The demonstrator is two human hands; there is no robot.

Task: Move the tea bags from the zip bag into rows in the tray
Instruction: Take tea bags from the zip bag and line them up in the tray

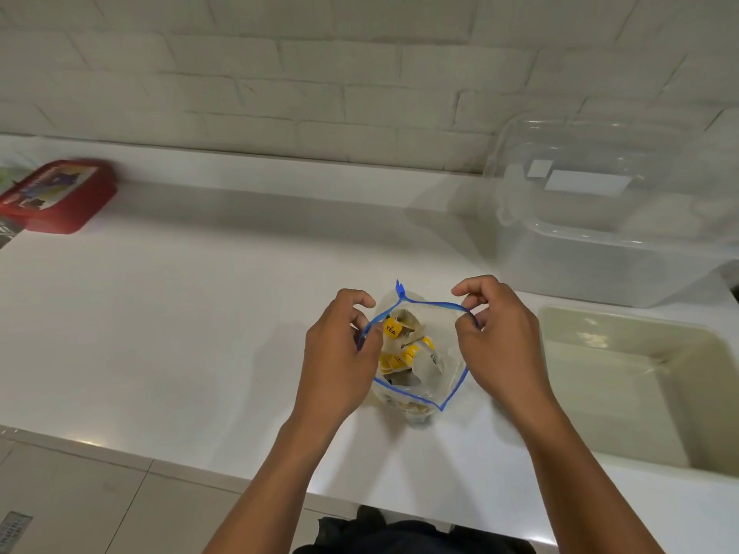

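Observation:
A clear zip bag [438,387] with a blue zip rim stands on the white counter, its mouth pulled wide. Inside lie several tea bags [400,353] with yellow tags, one reading TEA. My left hand [340,353] pinches the left side of the blue rim. My right hand [500,337] pinches the right side of the rim between thumb and fingers. The cream rectangular tray [560,333] sits to the right of the bag, with no tea bags visible in it.
A large clear plastic storage box [608,241] stands at the back right, behind the tray. A red lidded box [60,197] lies at the far left of the counter [180,333]. A white brick wall runs along the back. The counter's front edge is near my body.

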